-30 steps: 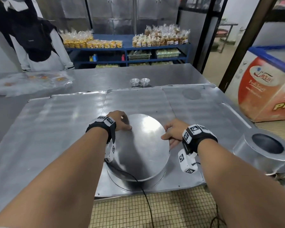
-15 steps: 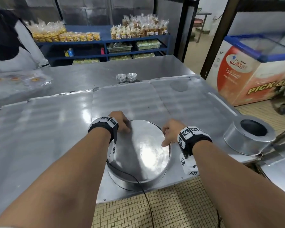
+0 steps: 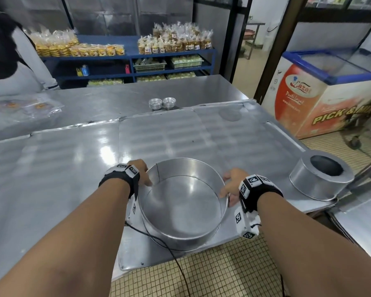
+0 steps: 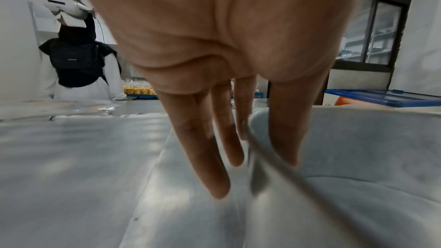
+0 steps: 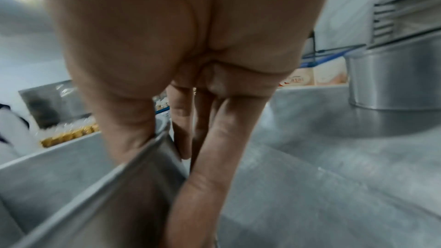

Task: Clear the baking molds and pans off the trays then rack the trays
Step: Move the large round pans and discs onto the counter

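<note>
head view: both hands grip the round pan (image 3: 181,207) on the near tray (image 3: 159,136); a ring mold (image 3: 321,179) waits, no tray racked. left wrist: left hand (image 4: 226,59) pinches its rim. right wrist: right hand (image 5: 181,59) likewise.

Smooth, dully gleaming metal round pan (image 3: 181,209) on glossy, reflective sheet-metal trays (image 3: 51,168).
</note>
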The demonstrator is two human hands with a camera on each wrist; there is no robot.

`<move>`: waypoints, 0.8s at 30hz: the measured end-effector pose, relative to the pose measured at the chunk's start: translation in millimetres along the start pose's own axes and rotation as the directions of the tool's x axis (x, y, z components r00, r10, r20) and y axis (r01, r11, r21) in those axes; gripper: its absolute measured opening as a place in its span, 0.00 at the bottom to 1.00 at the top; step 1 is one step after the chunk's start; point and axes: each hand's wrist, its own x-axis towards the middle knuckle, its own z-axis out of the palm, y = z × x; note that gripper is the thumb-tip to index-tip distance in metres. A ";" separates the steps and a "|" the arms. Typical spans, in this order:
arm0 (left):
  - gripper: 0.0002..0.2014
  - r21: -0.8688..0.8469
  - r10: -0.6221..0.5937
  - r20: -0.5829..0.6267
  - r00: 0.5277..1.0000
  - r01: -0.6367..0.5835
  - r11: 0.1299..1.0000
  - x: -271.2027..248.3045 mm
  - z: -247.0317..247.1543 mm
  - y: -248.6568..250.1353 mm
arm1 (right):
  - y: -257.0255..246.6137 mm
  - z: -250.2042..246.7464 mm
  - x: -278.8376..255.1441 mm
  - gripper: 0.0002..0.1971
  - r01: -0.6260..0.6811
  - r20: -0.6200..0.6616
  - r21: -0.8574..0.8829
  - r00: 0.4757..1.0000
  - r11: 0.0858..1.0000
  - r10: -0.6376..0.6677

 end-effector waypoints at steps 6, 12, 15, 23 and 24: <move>0.14 -0.023 -0.017 0.010 1.000 0.018 1.000 -0.4 7.2 -9.2 | 9.7 0.4 18.9 0.19 0.024 -0.074 0.160 0.997 0.987 -0.012; 0.11 -0.175 -0.054 -0.110 0.992 0.035 0.984 16.4 -3.3 -1.7 | -14.3 -12.3 30.3 0.13 0.083 -0.271 0.322 0.962 0.943 0.008; 0.11 -0.262 -0.071 -0.193 0.979 0.018 0.965 29.3 -17.2 8.8 | -22.9 -25.1 48.3 0.09 0.157 -0.381 0.311 0.924 0.938 -0.028; 0.10 -0.450 -0.199 -0.340 0.919 0.027 0.893 94.0 -52.2 63.6 | -43.2 -76.1 115.7 0.02 0.231 -0.479 0.369 0.877 0.900 -0.028; 0.10 -0.476 -0.221 -0.346 0.912 0.033 0.879 103.3 -56.5 73.0 | -44.9 -84.1 127.4 0.02 0.218 -0.467 0.412 0.884 0.885 0.000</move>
